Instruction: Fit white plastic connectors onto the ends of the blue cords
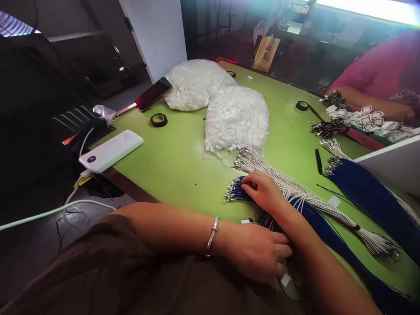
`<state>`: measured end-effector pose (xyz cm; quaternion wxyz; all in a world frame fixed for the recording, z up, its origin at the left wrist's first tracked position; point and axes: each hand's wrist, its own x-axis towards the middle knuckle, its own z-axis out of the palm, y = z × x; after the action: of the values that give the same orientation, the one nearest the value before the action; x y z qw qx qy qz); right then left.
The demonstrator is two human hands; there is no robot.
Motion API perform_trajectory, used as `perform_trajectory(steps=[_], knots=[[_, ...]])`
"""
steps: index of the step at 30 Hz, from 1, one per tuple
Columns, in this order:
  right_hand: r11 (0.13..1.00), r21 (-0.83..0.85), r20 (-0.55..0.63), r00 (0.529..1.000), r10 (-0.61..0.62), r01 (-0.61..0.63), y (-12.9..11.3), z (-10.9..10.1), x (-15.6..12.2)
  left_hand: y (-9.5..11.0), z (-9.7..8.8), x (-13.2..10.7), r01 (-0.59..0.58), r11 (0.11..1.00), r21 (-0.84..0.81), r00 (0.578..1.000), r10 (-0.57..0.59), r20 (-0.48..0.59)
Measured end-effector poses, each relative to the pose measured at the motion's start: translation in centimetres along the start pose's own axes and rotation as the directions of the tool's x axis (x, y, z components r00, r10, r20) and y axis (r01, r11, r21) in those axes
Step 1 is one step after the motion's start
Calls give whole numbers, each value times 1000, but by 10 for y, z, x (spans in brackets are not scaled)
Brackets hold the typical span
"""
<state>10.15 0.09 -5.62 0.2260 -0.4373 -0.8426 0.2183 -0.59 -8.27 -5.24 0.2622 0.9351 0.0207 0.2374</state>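
Note:
My right hand [264,190] reaches in from the right, thumb and forefinger pinched at the metal-tipped ends of a bundle of blue wires [308,214]. Against it on the far side lies a bundle of white wires [315,199], tied near its lower right end. Closer to my body, my left hand [262,251], with a silver bracelet [212,236] on its wrist, is closed over some dark wires [267,220]; its fingertips are mostly hidden. A white connector [286,280] shows below those fingers, and another white piece [246,222] lies just beyond the hand.
Two clear bags of white connectors [238,118] stand mid-table. At left are a phone [153,94], black tape [159,120] and a white power bank [111,151] with a cable. More blue wires [370,192] lie right, beside a white panel [393,162]. Another person's arm [370,94] rests near bundled connectors.

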Motion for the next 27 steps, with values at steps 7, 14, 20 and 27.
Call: perform_trajectory(steps=[7, 14, 20, 27], knots=[[991, -122, -34, 997, -63, 58, 1, 2, -12, -18, -55, -9, 184, 983, 5, 941, -175, -290], [934, -243, 211, 954, -211, 260, -17, -6, -33, -108, -119, -63, 868, 488, 92, 444, -677, -587], [903, -340, 230, 954, -192, 264, -17, -1, -34, -133, -102, -54, 902, 360, 239, 428, -667, -610], [930, -281, 233, 957, -173, 236, -16, 3, -28, -137, -97, -51, 881, 322, 347, 470, -684, -558]])
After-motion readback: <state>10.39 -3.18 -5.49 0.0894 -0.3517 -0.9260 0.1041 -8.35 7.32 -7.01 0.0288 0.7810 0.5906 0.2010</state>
